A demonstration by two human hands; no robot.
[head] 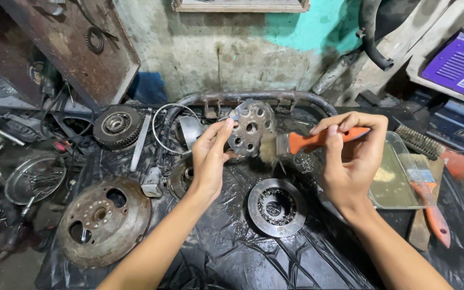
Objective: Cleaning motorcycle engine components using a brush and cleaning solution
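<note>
Orange-handled brush (296, 144) in raised right hand (350, 161) touches perforated plate (251, 129).

The holed metal plate (251, 128) sits at the left hand's (209, 161) fingertips, with the brush (296, 144) in the right hand (350, 161) just to its right. Below and between the hands a ring-shaped disc (275, 207) lies on the desk (232, 252). The tray (398, 182) lies right of the right hand, and a rusty drum (103, 220) lies well left of the left hand.

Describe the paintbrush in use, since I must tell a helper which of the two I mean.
On the black-covered bench, look above the ringed disc. The right hand holds the orange-handled brush, bristles against a holed metal plate. The other brush lies untouched beside the clear tray.
</note>
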